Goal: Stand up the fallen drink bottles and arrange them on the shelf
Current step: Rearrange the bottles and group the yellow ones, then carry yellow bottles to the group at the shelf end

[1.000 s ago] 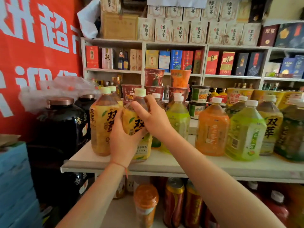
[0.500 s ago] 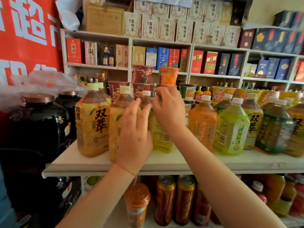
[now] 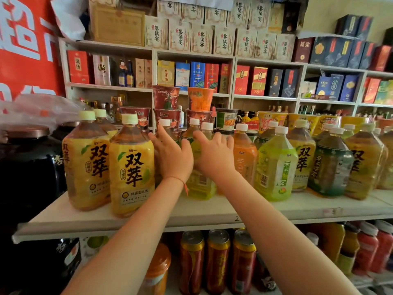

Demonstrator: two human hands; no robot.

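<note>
Both hands have shifted right along the white shelf (image 3: 212, 211) since half a second ago: the left hand (image 3: 173, 157), then spread over a yellow-label bottle, now reaches past the two upright yellow-label bottles (image 3: 131, 167) with straight fingers toward a white-capped bottle (image 3: 164, 124) behind, though contact is hidden. The right hand (image 3: 212, 156) lies with relaxed fingers against the green bottle (image 3: 198, 184), which stands upright just behind both hands, between the yellow-label pair and an orange bottle (image 3: 244, 154). Whether it grips the bottle cannot be told.
</note>
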